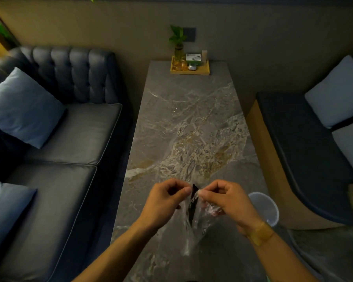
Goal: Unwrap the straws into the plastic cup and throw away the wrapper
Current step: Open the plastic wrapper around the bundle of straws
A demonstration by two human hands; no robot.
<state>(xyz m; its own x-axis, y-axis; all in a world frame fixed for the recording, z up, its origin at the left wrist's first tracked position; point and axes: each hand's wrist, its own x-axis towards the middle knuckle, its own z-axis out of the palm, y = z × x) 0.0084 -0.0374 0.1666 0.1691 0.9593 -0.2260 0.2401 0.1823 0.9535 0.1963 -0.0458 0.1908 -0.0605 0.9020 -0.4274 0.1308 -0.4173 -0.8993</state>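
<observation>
My left hand (165, 200) and my right hand (224, 200) are held close together above the near part of the marble table (192, 123). Both pinch the top of a clear plastic wrapper (189, 235) that hangs down between them. A dark straw (192, 204) shows inside the wrapper, its tip poking up between my thumbs. A clear plastic cup (263, 208) stands upright at the table's right edge, just right of my right wrist.
A wooden tray (190, 72) with a small plant and boxes sits at the table's far end. A dark leather sofa (65, 139) with blue cushions runs along the left. A cushioned bench (306, 151) lies on the right.
</observation>
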